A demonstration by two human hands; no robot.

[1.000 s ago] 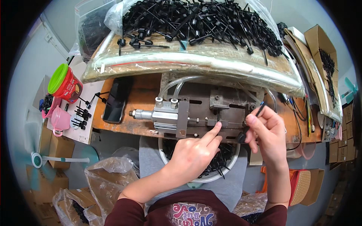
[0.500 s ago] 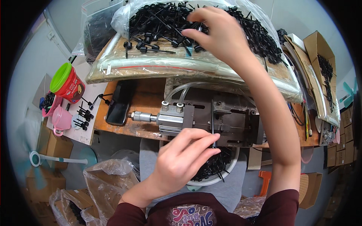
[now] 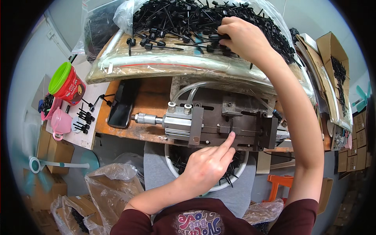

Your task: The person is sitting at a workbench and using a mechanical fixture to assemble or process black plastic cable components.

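Under my left hand's [image 3: 209,166] stretched index finger, a small dark piece [image 3: 231,126] stands in the middle of a metal clamping fixture [image 3: 211,135]. The fingertip touches its lower end; the other fingers are curled loosely and appear to hold nothing. A silver air cylinder [image 3: 178,127] with clear hoses forms the fixture's left side. Farther off, my right hand [image 3: 246,41] reaches into a heap of black plastic parts [image 3: 176,19], each with a knobbed head and thin stem. Its thumb and fingers close on one black stemmed part [image 3: 214,37] at the heap's near edge.
A white basket [image 3: 167,166] of black parts sits on my lap. A black phone [image 3: 122,107], a red tub with green lid [image 3: 67,84] and a pink cup [image 3: 61,122] stand left. At far right is a cardboard box [image 3: 333,58]; a fan [image 3: 36,164] stands lower left.
My left hand has gone from pinching a thin black rod over the fixture to touching the piece there with its index finger. My right hand has moved lower right and closed on a part.
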